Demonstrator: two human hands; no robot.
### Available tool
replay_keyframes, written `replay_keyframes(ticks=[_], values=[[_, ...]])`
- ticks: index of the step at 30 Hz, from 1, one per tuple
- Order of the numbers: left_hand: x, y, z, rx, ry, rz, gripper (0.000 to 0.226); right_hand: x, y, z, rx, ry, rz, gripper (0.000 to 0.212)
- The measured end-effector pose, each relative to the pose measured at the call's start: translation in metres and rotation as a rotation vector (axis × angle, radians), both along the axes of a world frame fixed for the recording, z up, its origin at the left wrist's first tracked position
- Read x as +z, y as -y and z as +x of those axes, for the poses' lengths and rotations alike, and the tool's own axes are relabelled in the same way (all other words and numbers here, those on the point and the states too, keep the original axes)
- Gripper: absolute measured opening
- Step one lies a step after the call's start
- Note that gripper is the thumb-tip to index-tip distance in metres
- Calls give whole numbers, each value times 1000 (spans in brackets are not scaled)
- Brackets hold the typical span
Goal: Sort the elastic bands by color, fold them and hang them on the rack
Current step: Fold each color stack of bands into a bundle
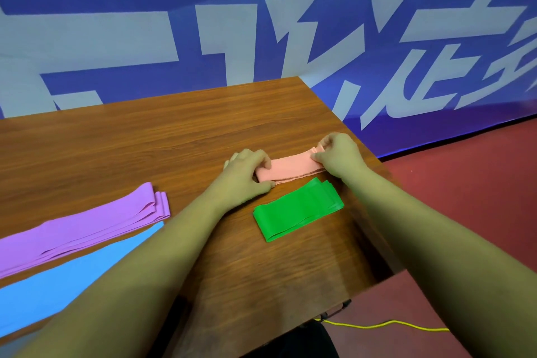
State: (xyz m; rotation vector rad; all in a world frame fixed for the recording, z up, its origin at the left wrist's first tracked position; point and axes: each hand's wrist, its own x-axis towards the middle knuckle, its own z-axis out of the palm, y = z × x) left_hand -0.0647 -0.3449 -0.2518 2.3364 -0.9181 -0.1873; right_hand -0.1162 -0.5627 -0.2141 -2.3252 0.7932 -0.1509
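A folded pink band (292, 167) lies flat near the right edge of the wooden table (145, 139). My left hand (247, 174) pinches its left end between thumb and fingers. At the band's right end my right hand (338, 155) pinches the stacked layers. Just in front of it lies a folded green band (296, 209), untouched. A longer folded purple band (84, 227) stretches along the left side, and a blue band (58, 285) lies flat in front of that, partly under my left forearm. No rack is in view.
The table's right edge (366, 136) runs close to my right hand, with red floor (465, 197) beyond it. A blue and white banner wall (261, 23) stands behind the table. A yellow cord (383, 325) trails on the floor below the table's front corner.
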Motion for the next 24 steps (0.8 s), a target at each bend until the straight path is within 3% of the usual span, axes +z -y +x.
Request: replay_keyframes(ticks=[3,8,16,24], values=[[-4,2,1,3,48,45,26,-15,1,-1,30,35,-121,23],[5,-4,-4,12,55,72,38,-17,-9,-9,69,123,-378,38],[51,-77,-36,150,86,-65,14,19,-80,-55,297,232,-308,35],[64,-221,-128,412,119,-69,9,23,-203,-124,547,337,-171,30]])
